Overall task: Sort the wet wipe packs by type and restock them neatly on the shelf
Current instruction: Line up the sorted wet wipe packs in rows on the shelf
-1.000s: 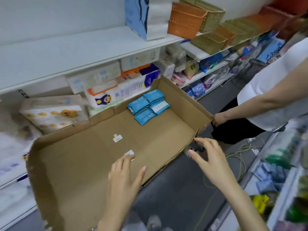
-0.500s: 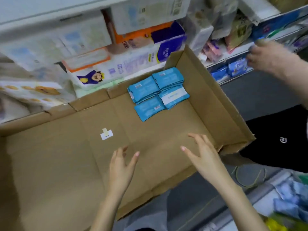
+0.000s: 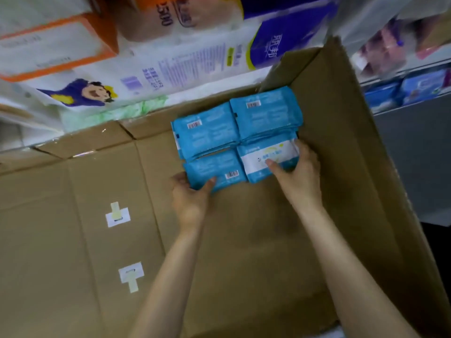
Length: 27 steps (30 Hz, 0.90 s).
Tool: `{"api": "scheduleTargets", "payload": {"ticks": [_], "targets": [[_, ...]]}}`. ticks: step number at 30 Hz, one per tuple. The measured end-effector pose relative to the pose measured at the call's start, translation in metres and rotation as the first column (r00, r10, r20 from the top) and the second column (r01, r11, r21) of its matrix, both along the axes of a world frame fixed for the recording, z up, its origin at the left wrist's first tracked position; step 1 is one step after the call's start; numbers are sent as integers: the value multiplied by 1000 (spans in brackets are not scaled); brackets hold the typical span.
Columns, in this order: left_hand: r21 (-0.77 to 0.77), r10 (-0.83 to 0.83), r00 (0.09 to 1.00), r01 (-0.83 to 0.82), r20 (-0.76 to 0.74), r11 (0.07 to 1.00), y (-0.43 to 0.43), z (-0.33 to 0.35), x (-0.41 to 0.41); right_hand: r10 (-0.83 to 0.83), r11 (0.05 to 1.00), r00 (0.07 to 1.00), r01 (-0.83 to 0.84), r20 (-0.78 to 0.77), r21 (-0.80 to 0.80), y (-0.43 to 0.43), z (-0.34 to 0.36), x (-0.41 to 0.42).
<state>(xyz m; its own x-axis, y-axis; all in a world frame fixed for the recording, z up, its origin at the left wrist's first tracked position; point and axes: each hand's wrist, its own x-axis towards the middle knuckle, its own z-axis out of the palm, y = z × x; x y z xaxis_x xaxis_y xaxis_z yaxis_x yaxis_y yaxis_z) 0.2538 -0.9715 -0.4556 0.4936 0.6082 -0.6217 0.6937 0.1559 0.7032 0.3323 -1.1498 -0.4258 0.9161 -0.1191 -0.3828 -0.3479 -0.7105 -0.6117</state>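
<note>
Cardboard box [image 3: 341, 142], brown, large and shallow, open at the top, its far wall set against stocked shelf goods. On the left half of its floor are two white paper labels [image 3: 117, 215], each stuck with a strip of yellowish tape, one beyond the other. Blue wet wipe packs [image 3: 205, 132]: one cluster in the far right corner of the box, laid flat in a two-by-two block with edges touching. The far pair are two low stacks, barcode side up, the right-hand stack close to the box's right wall. Near-left pack [image 3: 219, 167]: barcode side up, gripped by the left hand [image 3: 190, 201], thumb lying on its top face at the near edge, fingers [image 3: 179, 179] curled at its left end with the tips hidden beneath. White-labelled pack [image 3: 261, 154]: near right of the block, label up, gripped by the right hand [image 3: 302, 181], thumb pressed on the label, fingers [image 3: 303, 148] wrapped round its right end. Whether either held pack is lifted off the box floor cannot be told. Both bare forearms reach in from the near side. Beyond the box, blurred: a white tissue bundle with a cartoon figure [image 3: 83, 92], an orange-edged carton [image 3: 53, 45] and a purple-printed bundle [image 3: 275, 45]. At right are blue packets [image 3: 415, 86] on a low shelf, above grey floor [image 3: 415, 154].
</note>
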Motion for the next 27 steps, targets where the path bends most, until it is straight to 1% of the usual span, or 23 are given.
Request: {"api": "scheduleTargets", "payload": {"ticks": [2,5,8,10,13,16,18,21,23,25,27], "targets": [[-16,37,999,-37,-8,999,-5,-3,7,34,997,999,-31,41,-76,5,-12,5],[-7,45,999,-45,-20,999,-7,-8,12,25,969,1000,-22,10,-244,11,-21,8],[-2,86,996,-86,12,996,-6,-4,11,-58,965,998,50,-25,-257,16,-19,11],[-14,85,996,-84,34,996,-7,3,7,-125,976,991,114,-46,-186,16,-20,3],[-116,126,989,-117,71,986,-10,14,-3,-262,965,960,263,-101,0,7,-20,-15],[-251,239,965,-207,106,946,-15,28,-21,-360,924,914,377,-185,65,-9,-16,-42],[-351,295,953,-253,71,902,-20,30,-31,-385,903,896,415,-219,109,-18,-18,-65],[-424,225,974,-197,16,884,-27,31,-32,-431,823,836,519,-340,231,-27,-13,-101],[-450,206,978,-176,18,875,-27,39,-30,-459,755,787,590,-411,286,-34,-6,-124],[-444,187,979,-134,78,886,-24,56,-36,-485,687,758,639,-436,347,-40,6,-144],[-437,126,981,-48,150,898,-20,76,-56,-487,633,757,650,-436,420,-45,23,-165]]}}
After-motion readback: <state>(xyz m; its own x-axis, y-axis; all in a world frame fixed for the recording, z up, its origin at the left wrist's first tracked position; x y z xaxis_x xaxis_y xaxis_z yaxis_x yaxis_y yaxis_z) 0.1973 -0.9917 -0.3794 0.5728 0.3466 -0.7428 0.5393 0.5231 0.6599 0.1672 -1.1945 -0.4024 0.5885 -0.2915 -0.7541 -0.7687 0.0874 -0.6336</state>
